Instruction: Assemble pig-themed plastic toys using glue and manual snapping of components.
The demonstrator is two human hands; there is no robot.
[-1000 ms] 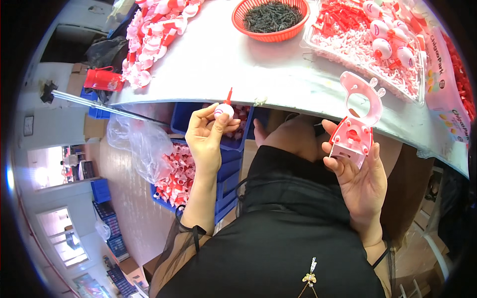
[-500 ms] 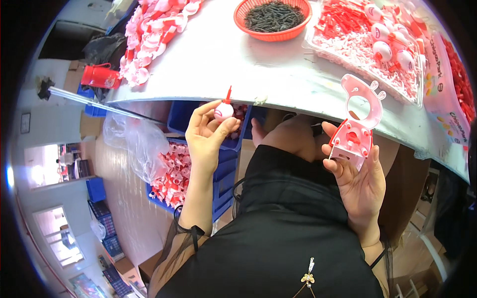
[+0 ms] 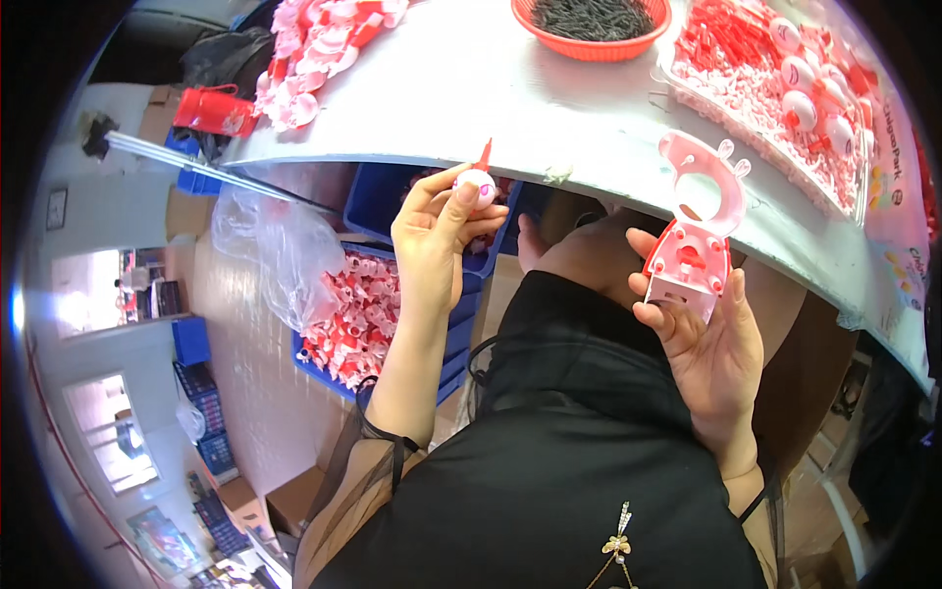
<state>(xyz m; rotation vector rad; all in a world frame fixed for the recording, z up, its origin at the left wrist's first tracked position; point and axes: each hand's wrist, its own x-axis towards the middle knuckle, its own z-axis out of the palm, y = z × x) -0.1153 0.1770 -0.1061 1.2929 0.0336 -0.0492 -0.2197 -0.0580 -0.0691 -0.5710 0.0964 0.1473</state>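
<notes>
My left hand (image 3: 437,236) pinches a small white ball with a pink mark (image 3: 477,184) and a thin red pointed piece (image 3: 483,154) sticking up from it, just under the table's front edge. My right hand (image 3: 706,339) holds a pink plastic toy shell (image 3: 695,226) with a ring-shaped top and small ears, its open inside facing me. The two hands are apart, each about level with the table edge.
On the white table (image 3: 510,88): a red basket of dark small parts (image 3: 594,20), a clear tray of red and white pieces (image 3: 785,88), a heap of pink parts (image 3: 319,39). Below it stand blue crates (image 3: 388,201) of pink-red parts and a clear plastic bag (image 3: 270,250).
Both hands have stayed nearly still with their pieces. The view has shifted slightly, with the left hand a little closer to the table edge.
</notes>
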